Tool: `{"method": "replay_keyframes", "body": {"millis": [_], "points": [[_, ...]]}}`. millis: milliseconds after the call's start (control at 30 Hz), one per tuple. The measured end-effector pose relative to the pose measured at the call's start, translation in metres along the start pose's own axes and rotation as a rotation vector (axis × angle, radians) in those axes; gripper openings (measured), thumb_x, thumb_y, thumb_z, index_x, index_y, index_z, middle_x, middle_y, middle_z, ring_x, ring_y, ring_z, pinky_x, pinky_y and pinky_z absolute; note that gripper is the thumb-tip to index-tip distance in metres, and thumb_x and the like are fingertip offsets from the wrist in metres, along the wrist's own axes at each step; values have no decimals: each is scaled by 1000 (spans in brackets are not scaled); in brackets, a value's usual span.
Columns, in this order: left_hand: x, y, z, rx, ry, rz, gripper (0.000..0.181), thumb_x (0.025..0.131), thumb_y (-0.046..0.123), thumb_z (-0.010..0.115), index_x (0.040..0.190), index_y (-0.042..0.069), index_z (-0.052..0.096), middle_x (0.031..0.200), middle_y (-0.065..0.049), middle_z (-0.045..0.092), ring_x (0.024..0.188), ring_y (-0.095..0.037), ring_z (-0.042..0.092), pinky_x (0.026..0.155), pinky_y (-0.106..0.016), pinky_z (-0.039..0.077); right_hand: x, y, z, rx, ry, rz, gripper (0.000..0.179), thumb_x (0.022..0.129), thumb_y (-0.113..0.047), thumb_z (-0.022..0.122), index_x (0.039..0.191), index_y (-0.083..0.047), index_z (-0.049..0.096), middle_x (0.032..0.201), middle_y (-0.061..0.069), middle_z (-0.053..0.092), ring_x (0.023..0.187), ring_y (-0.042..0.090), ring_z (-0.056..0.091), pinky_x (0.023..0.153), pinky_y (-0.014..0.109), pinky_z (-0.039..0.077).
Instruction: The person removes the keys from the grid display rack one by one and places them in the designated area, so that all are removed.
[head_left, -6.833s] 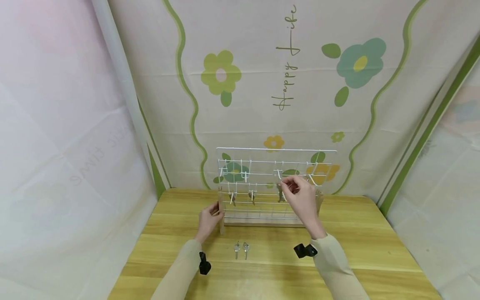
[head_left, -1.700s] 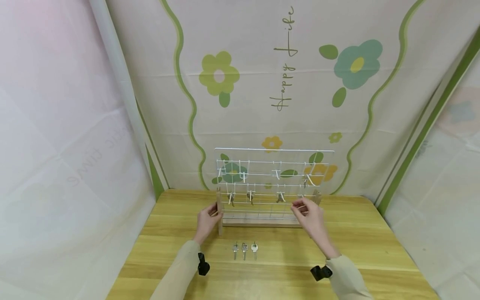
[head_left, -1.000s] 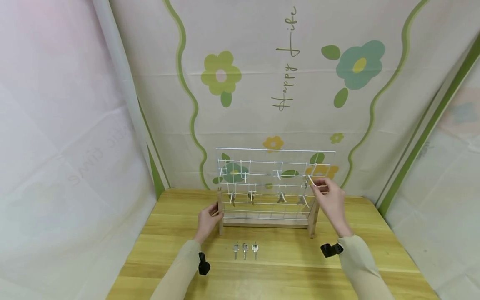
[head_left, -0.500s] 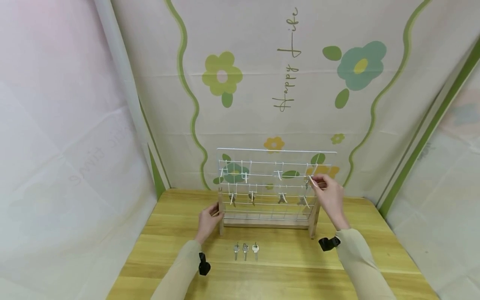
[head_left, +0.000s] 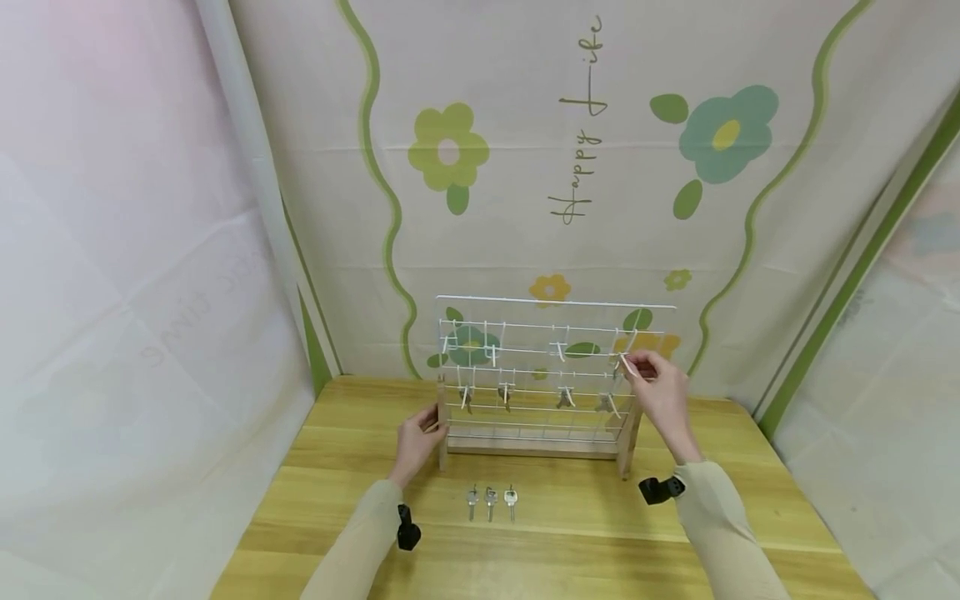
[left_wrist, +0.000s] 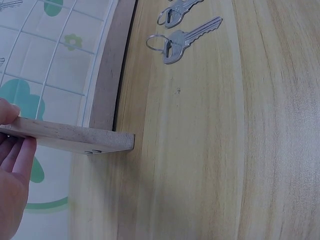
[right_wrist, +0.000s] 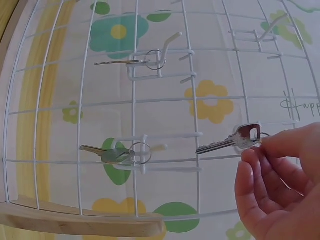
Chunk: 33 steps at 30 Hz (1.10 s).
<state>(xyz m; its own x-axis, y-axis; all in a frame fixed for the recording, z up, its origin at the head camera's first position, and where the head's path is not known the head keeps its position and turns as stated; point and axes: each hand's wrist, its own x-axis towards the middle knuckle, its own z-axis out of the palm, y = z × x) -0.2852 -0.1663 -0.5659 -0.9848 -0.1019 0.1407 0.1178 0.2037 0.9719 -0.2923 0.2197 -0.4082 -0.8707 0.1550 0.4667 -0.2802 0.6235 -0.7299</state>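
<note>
My left hand (head_left: 417,442) grips the left wooden upright (head_left: 442,425) of a white wire grid rack (head_left: 555,300); in the left wrist view its thumb and fingers lie on either side of that upright. My right hand (head_left: 660,392) is at the upper right hook (head_left: 627,364). Thumb and forefinger pinch the small ring of a silver key (right_wrist: 245,139), whose blade points away from the fingers. Other keys, such as one with a ring (right_wrist: 117,155), hang on the lower hooks. Three silver keys (head_left: 491,498) lie in a row on the table before the rack.
The rack stands on a wooden base (head_left: 532,450) on a wood-grain table (head_left: 570,550). Bare white hooks (head_left: 558,350) stick out along its upper row. Behind it hangs a flowered cloth (head_left: 495,233), with pale cloth at both sides.
A third key has joined the two on the table. My right hand went from the lower hooks up to the upper right hook and took hold of the key there. My left hand stayed.
</note>
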Motion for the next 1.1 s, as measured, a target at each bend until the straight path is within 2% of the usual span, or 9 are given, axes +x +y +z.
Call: {"method": "replay_keyframes", "body": {"millis": [233, 600, 733, 833, 967, 1100], "points": [[0, -1, -1, -9, 6, 23, 49, 90, -3, 68, 137, -7, 54, 135, -31, 58, 125, -44, 59, 98, -44, 58, -7, -2, -7, 8, -27, -22, 14, 93, -8, 64, 100, 2, 70, 96, 22, 73, 71, -14, 53, 64, -1, 50], [0, -1, 0, 0, 8, 21, 49, 90, -4, 67, 137, -7, 54, 134, -31, 58, 124, -43, 60, 96, -39, 60, -20, -6, -17, -34, -54, -57, 13, 94, -10, 63, 98, 0, 69, 96, 19, 73, 74, -17, 52, 65, 0, 50], [-4, 11, -3, 4, -18, 24, 48, 90, -6, 65, 137, -10, 52, 135, -34, 56, 125, -45, 58, 96, -41, 60, -25, -8, -19, -27, -51, -78, 13, 95, -11, 63, 98, 0, 69, 94, 18, 73, 76, -18, 52, 64, 1, 51], [-4, 12, -4, 6, -23, 24, 48, 91, -6, 64, 137, -11, 52, 135, -34, 56, 125, -46, 58, 96, -41, 60, -27, -10, -21, -20, -51, -86, 13, 95, -12, 63, 97, 0, 69, 94, 18, 73, 76, -18, 52, 64, 2, 51], [0, -2, -1, 10, -3, 58, 48, 90, -4, 66, 136, -8, 54, 133, -33, 58, 123, -45, 60, 94, -38, 61, -30, -14, -25, -24, -50, -83, 14, 95, -14, 64, 96, -1, 69, 93, 18, 73, 76, -17, 53, 64, 2, 51], [1, -4, 0, 26, 4, 111, 47, 89, -6, 66, 134, -10, 55, 129, -36, 58, 118, -48, 61, 89, -36, 63, -32, -16, -28, -27, -45, -85, 13, 95, -15, 65, 95, -2, 69, 92, 17, 73, 75, -16, 54, 63, 2, 51]]}}
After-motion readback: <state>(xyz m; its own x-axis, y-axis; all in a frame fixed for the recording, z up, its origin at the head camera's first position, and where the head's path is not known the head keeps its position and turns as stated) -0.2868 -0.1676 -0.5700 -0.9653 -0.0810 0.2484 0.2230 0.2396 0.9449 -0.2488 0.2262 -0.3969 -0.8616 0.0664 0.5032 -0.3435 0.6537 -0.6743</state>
